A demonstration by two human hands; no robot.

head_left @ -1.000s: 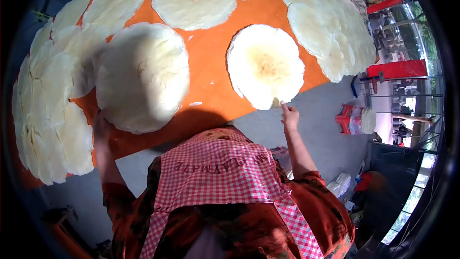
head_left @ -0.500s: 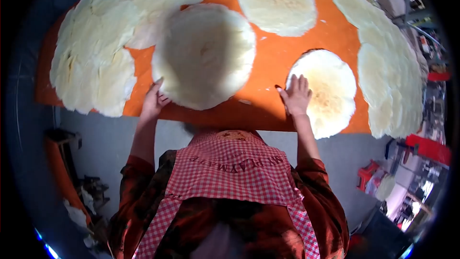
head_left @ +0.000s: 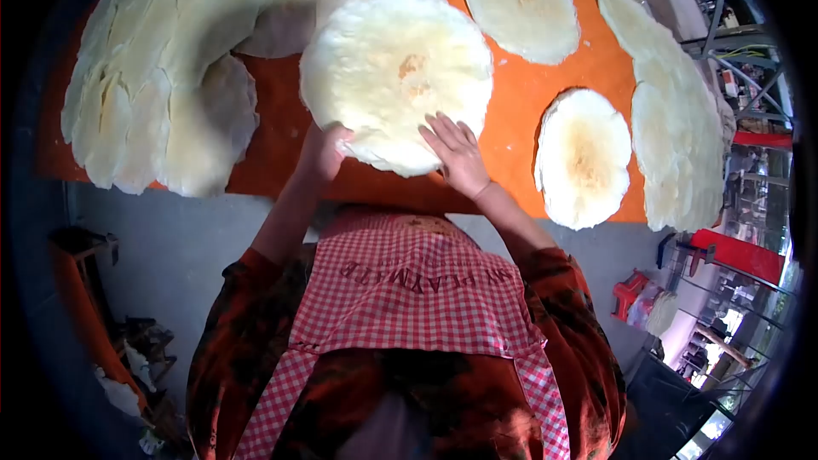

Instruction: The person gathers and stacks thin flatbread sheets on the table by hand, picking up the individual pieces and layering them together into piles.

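Observation:
In front of me is a large round flatbread [head_left: 383,77], pale with a browned spot near its middle. My left hand [head_left: 329,148] pinches its lower left edge, thumb on top and the other fingers hidden beneath. My right hand [head_left: 457,156] lies on its lower right edge with the fingers stretched out over the top. A smaller-looking round stack of flatbread [head_left: 584,158], browned at the centre, sits to the right, apart from both hands.
Overlapping flatbreads [head_left: 145,94] cover the left and far side of the orange table [head_left: 515,111]. Another row of flatbreads [head_left: 682,119] runs along the right, and one pair [head_left: 520,13] lies at the back. A red stool [head_left: 629,294] stands on the floor at right.
My right hand has left the round stack at right and moved left onto the large flatbread. My left hand still holds that flatbread's edge; both have shifted right and slightly away from me.

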